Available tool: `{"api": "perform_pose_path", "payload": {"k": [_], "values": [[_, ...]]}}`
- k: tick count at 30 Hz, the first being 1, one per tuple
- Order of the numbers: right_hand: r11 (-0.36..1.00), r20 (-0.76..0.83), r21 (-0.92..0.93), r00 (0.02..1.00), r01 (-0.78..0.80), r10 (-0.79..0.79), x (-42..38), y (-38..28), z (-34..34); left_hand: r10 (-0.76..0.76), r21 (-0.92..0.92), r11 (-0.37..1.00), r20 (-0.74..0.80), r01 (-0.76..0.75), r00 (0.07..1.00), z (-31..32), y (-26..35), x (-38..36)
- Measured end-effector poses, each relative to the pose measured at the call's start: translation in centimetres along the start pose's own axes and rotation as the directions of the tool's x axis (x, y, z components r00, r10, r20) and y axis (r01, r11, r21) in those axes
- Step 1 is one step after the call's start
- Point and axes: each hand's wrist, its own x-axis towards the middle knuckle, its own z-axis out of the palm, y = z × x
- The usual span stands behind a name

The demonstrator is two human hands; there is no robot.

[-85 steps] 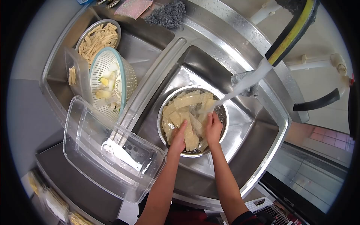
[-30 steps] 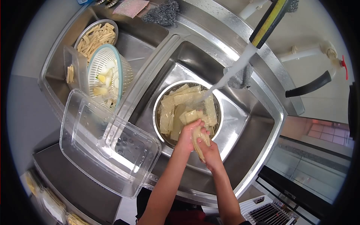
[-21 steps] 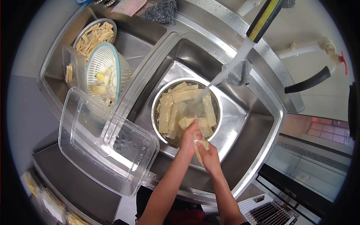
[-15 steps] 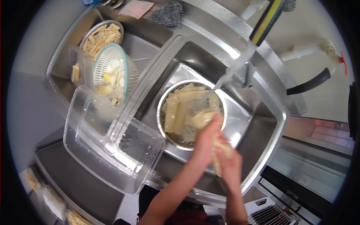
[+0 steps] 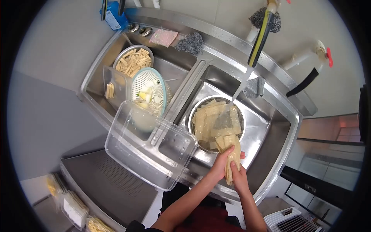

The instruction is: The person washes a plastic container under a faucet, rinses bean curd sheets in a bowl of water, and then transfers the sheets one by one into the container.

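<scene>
A metal bowl [image 5: 195, 110] stands in the right sink basin [image 5: 259, 127], full of pale yellow tofu-skin sheets [image 5: 210, 120] under a thin stream of tap water. My left hand [image 5: 220, 164] and my right hand [image 5: 239, 179] both grip one bunched tofu-skin piece [image 5: 233, 156], lifted over the bowl's near rim. The piece hangs between my hands above the basin's front part.
An empty clear plastic box [image 5: 150, 145] rests across the sink divider. The left basin holds a white and teal colander [image 5: 148, 91], a metal bowl of cut strips [image 5: 133, 62] and a small clear tub [image 5: 112, 87]. The tap hose [image 5: 261, 33] and scouring pads [image 5: 189, 41] sit behind.
My hands went from pressing sheets in the bowl to lifting one bunched piece out toward the near rim. The view pulled back and shifted, showing more of the sink.
</scene>
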Motion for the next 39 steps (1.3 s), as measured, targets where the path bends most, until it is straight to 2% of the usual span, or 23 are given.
{"api": "perform_pose_path", "payload": {"k": [2,4,6,8,10,12,14,15,16,18,21,22,23,25,26,28,30,32,35,39], "values": [[0.988,0.010,0.037,0.988,0.152,-0.152,-1.5,-1.6,2.2,0.069,0.007,0.998,0.071,-0.070,0.995,0.4,2.0,-2.3],[0.984,0.021,0.037,0.984,0.175,-0.176,-2.7,-2.3,3.9,0.132,0.025,0.990,0.185,-0.138,0.974,0.0,3.7,-4.8],[0.969,0.123,-0.121,0.972,0.217,-0.203,-3.8,-2.8,5.8,0.127,0.068,0.988,0.162,-0.140,0.979,-0.9,5.9,-7.1],[0.953,0.123,-0.104,0.955,0.284,-0.271,-4.6,-2.7,8.0,0.083,0.219,0.971,0.056,-0.093,0.995,-2.2,8.4,-9.0],[0.918,0.258,-0.250,0.935,0.306,-0.242,-5.5,-2.8,10.2,0.048,0.225,0.973,0.026,-0.052,0.999,-4.4,10.3,-10.6],[0.928,0.195,-0.222,0.946,0.299,-0.259,-5.3,-0.9,12.6,0.005,0.226,0.974,-0.011,-0.002,1.000,-6.9,11.9,-11.4],[0.925,0.123,-0.291,0.968,0.245,-0.218,-5.8,0.4,15.0,-0.030,0.229,0.972,-0.051,0.041,0.998,-10.2,13.0,-12.1],[0.964,0.058,-0.228,0.990,0.139,-0.129,-6.3,0.2,16.6,-0.068,0.230,0.970,-0.058,0.079,0.996,-11.4,13.4,-12.7],[0.978,0.021,-0.167,0.992,0.125,-0.124,-6.5,1.2,18.1,-0.054,0.282,0.956,-0.086,0.076,0.995,-12.1,14.0,-12.7],[0.942,-0.176,-0.245,0.944,0.232,-0.278,-7.1,2.3,21.2,-0.061,0.349,0.932,-0.108,0.095,0.992,-13.2,15.0,-12.5],[0.936,-0.293,-0.228,0.898,0.267,-0.327,-7.1,2.9,24.3,-0.094,0.465,0.874,-0.117,0.138,0.989,-14.0,15.6,-12.2],[0.941,-0.321,-0.217,0.892,0.258,-0.318,-7.0,3.0,24.6,-0.064,0.515,0.852,-0.079,0.096,0.995,-13.9,15.7,-12.2],[0.935,-0.337,-0.267,0.886,0.233,-0.317,-6.7,3.0,24.9,-0.035,0.561,0.826,-0.042,0.052,0.999,-13.7,15.8,-12.1],[0.931,-0.378,-0.315,0.876,0.182,-0.299,-6.0,3.1,24.7,-0.063,0.576,0.812,-0.072,0.093,0.995,-13.3,16.0,-11.7],[0.902,-0.404,-0.410,0.859,0.137,-0.314,-5.9,2.8,24.5,-0.071,0.575,0.810,-0.101,0.116,0.992,-13.1,16.1,-11.5],[0.853,-0.454,-0.512,0.813,0.097,-0.365,-5.6,2.7,23.9,-0.060,0.590,0.803,-0.060,0.084,0.996,-13.1,16.2,-10.6],[0.850,-0.481,-0.518,0.790,0.093,-0.380,-4.9,3.0,23.4,-0.007,0.609,0.793,-0.044,0.033,0.999,-12.8,16.2,-10.1],[0.842,-0.500,-0.530,0.767,0.096,-0.403,-4.6,3.5,23.2,-0.041,0.633,0.772,-0.033,0.053,0.999,-12.7,16.3,-9.8],[0.845,-0.527,-0.534,0.779,0.006,-0.339,-4.1,3.8,23.2,-0.063,0.631,0.775,0.024,0.034,0.998,-13.3,16.2,-9.1],[0.840,-0.532,-0.542,0.773,0.001,-0.345,-3.4,4.2,23.7,0.031,0.657,0.753,0.014,-0.033,0.999,-14.4,17.1,-8.9]]}}
